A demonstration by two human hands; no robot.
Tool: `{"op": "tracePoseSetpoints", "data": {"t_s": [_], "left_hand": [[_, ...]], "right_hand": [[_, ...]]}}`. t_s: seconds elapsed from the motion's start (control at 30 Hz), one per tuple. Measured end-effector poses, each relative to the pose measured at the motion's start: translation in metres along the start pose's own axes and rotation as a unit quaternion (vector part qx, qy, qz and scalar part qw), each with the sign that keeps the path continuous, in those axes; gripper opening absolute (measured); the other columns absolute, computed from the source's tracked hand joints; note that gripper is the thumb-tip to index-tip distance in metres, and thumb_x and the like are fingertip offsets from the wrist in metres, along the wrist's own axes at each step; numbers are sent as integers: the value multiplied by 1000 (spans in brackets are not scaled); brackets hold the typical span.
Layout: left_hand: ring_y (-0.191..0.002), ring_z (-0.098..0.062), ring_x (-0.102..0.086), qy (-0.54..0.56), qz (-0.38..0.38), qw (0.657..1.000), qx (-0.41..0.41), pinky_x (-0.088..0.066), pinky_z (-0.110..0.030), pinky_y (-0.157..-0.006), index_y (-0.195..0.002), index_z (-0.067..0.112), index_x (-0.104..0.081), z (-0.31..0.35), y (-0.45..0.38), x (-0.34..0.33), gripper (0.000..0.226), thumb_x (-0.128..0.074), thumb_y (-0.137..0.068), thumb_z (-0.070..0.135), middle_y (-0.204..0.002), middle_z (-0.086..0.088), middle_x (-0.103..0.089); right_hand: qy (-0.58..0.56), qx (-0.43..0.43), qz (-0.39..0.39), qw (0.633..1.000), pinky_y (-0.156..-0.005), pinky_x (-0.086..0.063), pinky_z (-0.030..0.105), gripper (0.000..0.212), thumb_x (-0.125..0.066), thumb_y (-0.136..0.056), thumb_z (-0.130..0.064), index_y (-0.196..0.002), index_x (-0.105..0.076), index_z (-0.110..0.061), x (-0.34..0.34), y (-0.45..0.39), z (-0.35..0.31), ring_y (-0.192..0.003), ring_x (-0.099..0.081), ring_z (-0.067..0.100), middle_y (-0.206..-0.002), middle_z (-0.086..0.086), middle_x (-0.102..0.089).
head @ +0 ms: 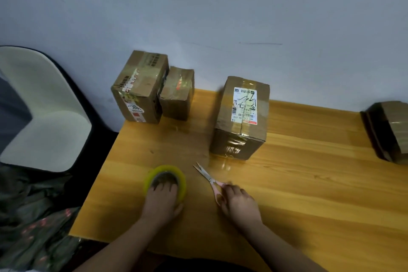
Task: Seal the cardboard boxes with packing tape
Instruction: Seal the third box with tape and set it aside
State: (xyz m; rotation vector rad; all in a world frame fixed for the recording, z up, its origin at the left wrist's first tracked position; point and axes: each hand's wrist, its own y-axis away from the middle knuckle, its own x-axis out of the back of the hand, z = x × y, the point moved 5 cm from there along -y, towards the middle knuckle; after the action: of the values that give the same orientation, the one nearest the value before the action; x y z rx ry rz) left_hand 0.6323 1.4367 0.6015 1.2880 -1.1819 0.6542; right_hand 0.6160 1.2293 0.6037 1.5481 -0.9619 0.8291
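Home room: wooden table (309, 183), chair (44, 117)

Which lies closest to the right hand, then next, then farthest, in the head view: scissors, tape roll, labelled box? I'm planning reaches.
From the right hand:
1. Scissors, touching its fingers.
2. Tape roll, left, under the left hand.
3. Labelled box, farther back.
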Motion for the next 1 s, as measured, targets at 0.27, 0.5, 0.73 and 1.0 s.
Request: {"op": "tracePoseSetpoints", "data": {"t_s": [0.27, 0.5, 0.73, 1.0], "left_hand": [[-126, -25, -40, 155, 351, 906, -180, -33, -38, -106, -130, 11, -44, 33, -61, 126, 56, -43, -88, 47, -133, -10, -42], [-148, -17, -12, 61, 259, 928, -259, -3, -35, -121, -152, 15, -22, 76, -127, 169, 67, -18, -96, 51, -159, -3, -21], [-146, -19, -21, 71, 242, 924, -287, -12, -37, -118, -150, 8, -26, 71, -138, 152, 77, -7, -97, 61, -156, -8, -28], [-144, -25, -27, 49, 249, 916, -309, -18, -41, -116, -148, 3, -29, 69, -141, 151, 73, -27, -96, 55, -154, -14, -31]], "right_hand": [[-48, 124, 455, 881, -81, -35, 33, 27, -49, -91, -31, -113, -56, -16, 132, -10, 37, -100, -50, 21, -112, 4, -60], [23, 147, 269, 952, -119, -11, 34, 73, -10, -97, -60, -149, -34, -14, 144, -67, 51, -146, -12, 12, -157, 1, -31], [55, 156, 281, 945, -118, -15, 37, 66, -31, -98, -51, -149, -34, -10, 132, -77, 52, -145, -21, 17, -156, 5, -31], [79, 177, 309, 931, -114, -32, 40, 68, -39, -93, -52, -143, -42, -6, 131, -81, 53, -141, -36, 24, -151, 10, -40]]}}
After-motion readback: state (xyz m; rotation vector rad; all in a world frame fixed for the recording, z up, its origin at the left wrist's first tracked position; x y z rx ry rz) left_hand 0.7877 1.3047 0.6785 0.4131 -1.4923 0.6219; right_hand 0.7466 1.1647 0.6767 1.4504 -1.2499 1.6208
